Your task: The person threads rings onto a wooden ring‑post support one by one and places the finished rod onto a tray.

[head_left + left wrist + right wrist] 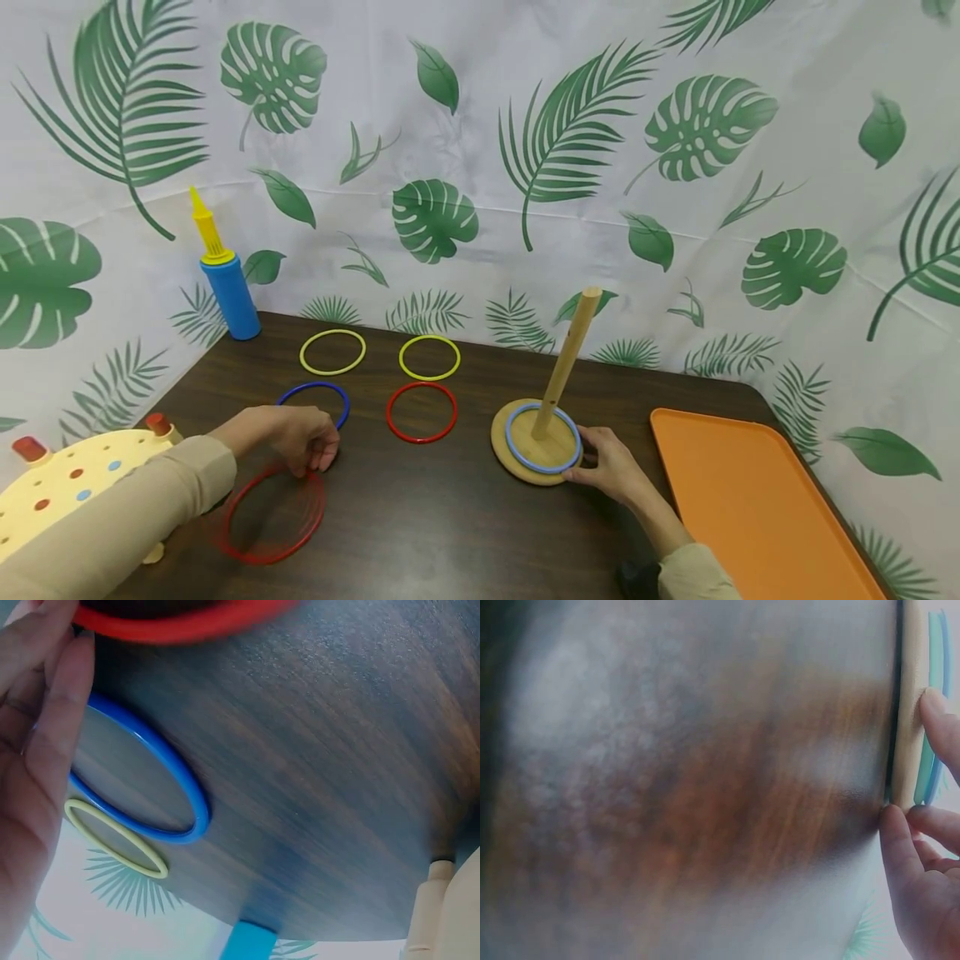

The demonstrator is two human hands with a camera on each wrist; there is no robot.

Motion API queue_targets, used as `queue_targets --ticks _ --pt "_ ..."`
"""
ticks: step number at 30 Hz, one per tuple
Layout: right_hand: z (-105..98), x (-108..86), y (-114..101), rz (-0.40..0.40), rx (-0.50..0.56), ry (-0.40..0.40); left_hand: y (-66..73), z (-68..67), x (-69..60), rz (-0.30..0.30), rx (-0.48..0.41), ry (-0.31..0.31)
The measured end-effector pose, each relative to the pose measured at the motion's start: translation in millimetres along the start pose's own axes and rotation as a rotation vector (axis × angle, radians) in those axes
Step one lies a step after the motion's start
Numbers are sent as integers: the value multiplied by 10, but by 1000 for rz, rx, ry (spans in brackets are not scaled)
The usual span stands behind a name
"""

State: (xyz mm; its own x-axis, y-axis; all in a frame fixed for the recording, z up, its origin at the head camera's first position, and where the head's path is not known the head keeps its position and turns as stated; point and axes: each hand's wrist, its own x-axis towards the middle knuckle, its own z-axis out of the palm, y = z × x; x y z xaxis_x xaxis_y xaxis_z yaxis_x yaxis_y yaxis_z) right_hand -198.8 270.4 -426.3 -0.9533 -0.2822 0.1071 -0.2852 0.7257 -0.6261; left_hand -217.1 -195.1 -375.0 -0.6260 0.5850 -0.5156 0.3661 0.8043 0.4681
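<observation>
My left hand [303, 442] pinches the far edge of a red ring [273, 557] at the left of the table; the ring looks blurred. In the left wrist view, that red ring [157, 630] shows at the top, by the fingertips. A blue ring [347, 407] lies just beyond this hand, partly hidden by it. At the right, my right hand [611, 467] grips the rim of a ring toss stand's round wooden base [502, 442], thumb and fingers at its edge. A light blue ring [517, 454] lies around the foot of the upright wooden peg [570, 350].
Two yellow rings [401, 358] and another red ring [390, 421] lie farther back on the dark wooden table [420, 517]. An orange tray [738, 492] is at the right. A blue and yellow hand pump [232, 296] stands back left, with a cream dotted board [67, 483] nearer.
</observation>
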Motion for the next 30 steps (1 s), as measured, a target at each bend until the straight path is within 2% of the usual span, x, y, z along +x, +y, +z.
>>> queue_targets --ticks 6,13,19,22,26,30 --pt "-8 -15 -4 -1 14 -1 39 11 19 20 11 52" --pt "5 -11 -8 -4 20 12 87 -6 29 16 16 56" --pt "-1 -14 -18 0 25 9 128 -48 47 48 32 62" --pt "-8 -19 -19 10 23 7 177 -84 63 31 -36 55" --pt "-7 -18 -17 15 15 9 265 -118 82 -26 -172 63" --pt "-3 -17 -26 9 8 15 319 -164 114 -5 -233 80"
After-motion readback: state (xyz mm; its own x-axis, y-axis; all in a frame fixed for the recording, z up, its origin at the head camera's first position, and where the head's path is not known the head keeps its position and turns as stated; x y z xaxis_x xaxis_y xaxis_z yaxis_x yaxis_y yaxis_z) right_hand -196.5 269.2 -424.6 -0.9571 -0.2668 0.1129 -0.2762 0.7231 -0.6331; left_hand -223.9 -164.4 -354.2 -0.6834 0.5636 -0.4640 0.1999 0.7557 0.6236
